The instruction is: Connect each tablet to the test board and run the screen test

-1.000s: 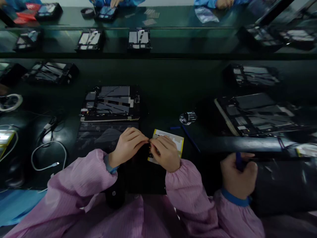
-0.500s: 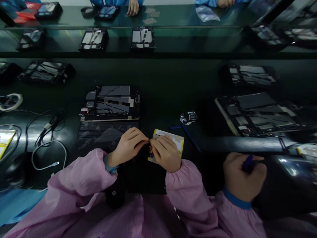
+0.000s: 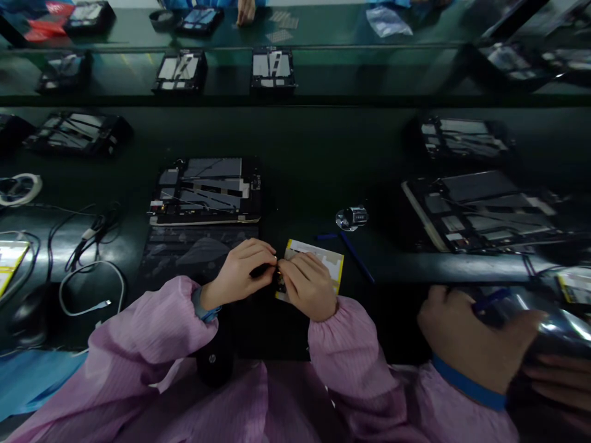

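White pack, yellow edges [image 3: 333, 266]: flat under the right hand [image 3: 308, 284], label side partly covered, slightly skewed, unmoved over the last second. By that hand's thumb, a small dark part [image 3: 281, 282] with gold flecks, detail too fine to read. Left hand [image 3: 244, 271] has changed: finger and thumb now bowed wider, tips meeting the right's bunched tips; probably a regrip in fine work. Whether either pinches anything, cannot tell. Beyond the right hand, blue stick [image 3: 357, 258]; ahead of the left, opened device [image 3: 203, 191].
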`<state>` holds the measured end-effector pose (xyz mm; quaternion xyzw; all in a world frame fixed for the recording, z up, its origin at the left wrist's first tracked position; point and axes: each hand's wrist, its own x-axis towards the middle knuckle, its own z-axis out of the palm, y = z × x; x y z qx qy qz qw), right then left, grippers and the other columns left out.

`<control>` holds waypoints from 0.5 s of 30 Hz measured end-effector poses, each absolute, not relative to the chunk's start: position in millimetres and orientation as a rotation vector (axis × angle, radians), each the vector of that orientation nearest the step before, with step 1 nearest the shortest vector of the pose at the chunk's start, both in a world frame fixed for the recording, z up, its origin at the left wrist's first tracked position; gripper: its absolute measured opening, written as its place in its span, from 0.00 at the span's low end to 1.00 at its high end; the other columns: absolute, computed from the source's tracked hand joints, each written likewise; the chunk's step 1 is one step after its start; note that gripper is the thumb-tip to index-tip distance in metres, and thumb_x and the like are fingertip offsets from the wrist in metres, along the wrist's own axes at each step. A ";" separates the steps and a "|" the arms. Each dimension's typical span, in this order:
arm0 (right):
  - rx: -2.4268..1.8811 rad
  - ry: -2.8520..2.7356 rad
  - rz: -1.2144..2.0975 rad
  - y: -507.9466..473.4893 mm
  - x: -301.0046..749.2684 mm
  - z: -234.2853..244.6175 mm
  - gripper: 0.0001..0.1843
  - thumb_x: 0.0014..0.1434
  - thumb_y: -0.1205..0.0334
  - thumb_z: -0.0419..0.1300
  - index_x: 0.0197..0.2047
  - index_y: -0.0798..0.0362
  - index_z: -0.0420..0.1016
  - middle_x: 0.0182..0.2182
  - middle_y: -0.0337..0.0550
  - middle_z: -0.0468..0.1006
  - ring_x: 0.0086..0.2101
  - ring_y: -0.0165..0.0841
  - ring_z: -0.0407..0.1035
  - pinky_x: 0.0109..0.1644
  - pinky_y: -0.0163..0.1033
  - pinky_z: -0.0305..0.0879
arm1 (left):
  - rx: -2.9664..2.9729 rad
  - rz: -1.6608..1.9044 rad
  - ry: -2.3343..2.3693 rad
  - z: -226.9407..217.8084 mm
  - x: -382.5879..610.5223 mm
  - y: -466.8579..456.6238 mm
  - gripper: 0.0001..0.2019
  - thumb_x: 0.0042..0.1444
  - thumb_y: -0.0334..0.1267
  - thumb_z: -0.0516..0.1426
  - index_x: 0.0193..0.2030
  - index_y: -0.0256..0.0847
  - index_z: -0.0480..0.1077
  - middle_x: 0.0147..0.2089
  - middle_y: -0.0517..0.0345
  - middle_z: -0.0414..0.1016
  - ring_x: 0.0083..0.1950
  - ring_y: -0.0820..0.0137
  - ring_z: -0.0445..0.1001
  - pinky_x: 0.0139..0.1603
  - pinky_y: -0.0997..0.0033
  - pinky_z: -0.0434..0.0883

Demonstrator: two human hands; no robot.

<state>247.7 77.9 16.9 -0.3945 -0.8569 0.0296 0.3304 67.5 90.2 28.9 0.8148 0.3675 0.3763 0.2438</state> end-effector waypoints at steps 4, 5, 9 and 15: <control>-1.029 -2.202 0.050 78.1 247.0 17.9 0.10 0.60 0.73 0.51 0.35 0.56 0.72 0.25 0.42 0.72 0.29 0.31 0.64 0.37 0.39 0.62 | 2.193 1.035 0.983 27.3 67.4 90.4 0.04 0.57 0.28 0.56 0.37 0.40 0.69 0.37 0.54 0.74 0.43 0.69 0.72 0.44 0.65 0.71; -1.035 -2.196 0.049 78.2 247.2 18.0 0.10 0.60 0.73 0.51 0.35 0.56 0.73 0.25 0.42 0.72 0.29 0.31 0.64 0.37 0.39 0.62 | 2.189 1.037 0.980 26.6 67.3 90.5 0.04 0.57 0.29 0.56 0.38 0.40 0.69 0.37 0.54 0.74 0.43 0.69 0.71 0.44 0.64 0.71; -1.046 -2.188 0.056 78.1 249.0 17.3 0.10 0.60 0.73 0.51 0.37 0.56 0.73 0.26 0.42 0.73 0.30 0.31 0.65 0.38 0.39 0.63 | 2.182 1.043 0.994 24.9 66.7 90.6 0.04 0.59 0.30 0.55 0.38 0.40 0.70 0.36 0.54 0.74 0.41 0.68 0.71 0.43 0.64 0.72; -1.075 -2.190 0.141 74.5 249.7 15.7 0.11 0.61 0.72 0.50 0.38 0.55 0.73 0.26 0.42 0.73 0.30 0.32 0.66 0.40 0.41 0.64 | 2.112 1.032 1.025 25.9 66.3 89.6 0.04 0.59 0.31 0.55 0.39 0.40 0.71 0.36 0.54 0.74 0.41 0.69 0.70 0.43 0.64 0.71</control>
